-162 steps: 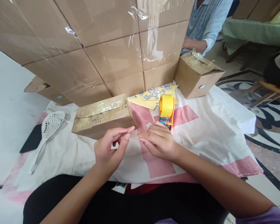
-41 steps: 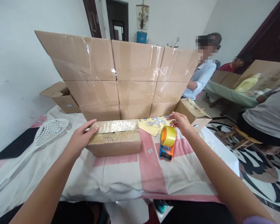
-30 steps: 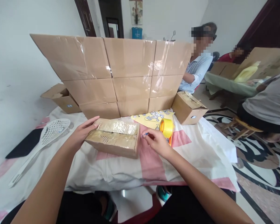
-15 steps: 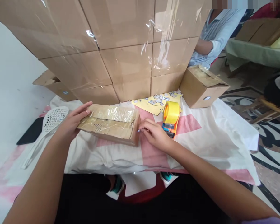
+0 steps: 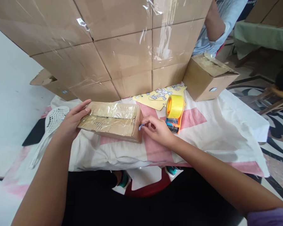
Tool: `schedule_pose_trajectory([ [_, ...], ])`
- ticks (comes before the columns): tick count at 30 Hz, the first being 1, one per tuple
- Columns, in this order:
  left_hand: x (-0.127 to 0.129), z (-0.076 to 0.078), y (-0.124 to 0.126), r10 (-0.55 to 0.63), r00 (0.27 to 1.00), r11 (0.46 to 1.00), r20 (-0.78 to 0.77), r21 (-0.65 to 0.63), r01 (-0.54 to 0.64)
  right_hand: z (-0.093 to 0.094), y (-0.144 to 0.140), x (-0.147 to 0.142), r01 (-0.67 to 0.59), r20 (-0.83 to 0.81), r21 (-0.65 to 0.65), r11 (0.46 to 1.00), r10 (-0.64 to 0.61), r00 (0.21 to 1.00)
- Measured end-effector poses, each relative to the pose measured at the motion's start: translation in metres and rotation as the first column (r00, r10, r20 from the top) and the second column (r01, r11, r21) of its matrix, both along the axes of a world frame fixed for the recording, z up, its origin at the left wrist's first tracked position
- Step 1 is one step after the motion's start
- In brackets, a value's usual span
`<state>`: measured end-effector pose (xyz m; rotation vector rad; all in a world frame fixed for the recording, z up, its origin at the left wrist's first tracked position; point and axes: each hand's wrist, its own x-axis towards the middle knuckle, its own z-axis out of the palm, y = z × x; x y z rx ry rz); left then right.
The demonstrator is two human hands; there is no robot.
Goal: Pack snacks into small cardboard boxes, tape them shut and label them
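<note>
The left hand [image 5: 72,121] lies flat, fingers spread, against the left end of a long taped box [image 5: 112,121], steadying it on the cloth [image 5: 217,131]. The right hand [image 5: 157,128] sits at the box's right end, thumb and forefinger pinched together on a small blue-white sticker [image 5: 141,126] that touches the box's end face. Just right of that hand stands a tape dispenser [image 5: 174,113] with a yellow roll, close to the knuckles but apart from them. Beyond the right hand lies a yellow sheet [image 5: 155,99] bearing more stickers. Left of the left hand, a white slotted scoop [image 5: 50,124] rests on the cloth. A wall of taped cardboard [image 5: 122,47] rises behind the box; a second box [image 5: 208,80] stands far right of it, with another person's sleeve [image 5: 217,28] above.
</note>
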<state>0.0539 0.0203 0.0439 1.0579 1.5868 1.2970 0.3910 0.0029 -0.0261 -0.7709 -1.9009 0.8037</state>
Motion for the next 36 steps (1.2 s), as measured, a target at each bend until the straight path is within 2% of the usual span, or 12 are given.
schedule_pose_trajectory([
  [9,-0.002,-0.002,0.001,-0.011,0.999,1.0,-0.048,0.011,0.011,-0.003,-0.004,-0.004,0.008,-0.017,0.0,1.0,-0.008,1.0],
  [21,-0.003,-0.003,0.001,0.01,0.998,1.0,-0.059,0.011,-0.009,-0.003,-0.001,0.001,-0.018,0.124,0.185,0.983,-0.006,0.992],
  [24,0.0,-0.002,0.001,0.023,0.999,1.0,-0.039,0.01,-0.023,-0.002,0.0,0.001,-0.018,0.138,0.186,0.982,-0.008,0.99],
  [27,0.002,0.0,0.0,0.046,0.998,0.999,-0.046,0.016,-0.045,0.001,-0.001,-0.001,0.138,0.116,0.09,0.986,-0.148,0.982],
  [30,0.004,0.0,-0.001,0.048,0.997,0.999,-0.059,0.007,-0.048,0.005,-0.006,-0.005,0.266,0.069,-0.075,0.961,-0.261,0.963],
  [33,0.004,0.0,-0.001,0.039,0.997,0.999,-0.066,0.02,-0.038,0.004,-0.014,-0.012,0.223,-0.001,-0.229,0.948,-0.229,0.973],
  [36,0.003,-0.001,0.0,0.05,0.998,0.998,-0.048,0.027,-0.049,-0.001,-0.02,-0.019,0.201,-0.103,-0.364,0.91,-0.253,0.962],
])
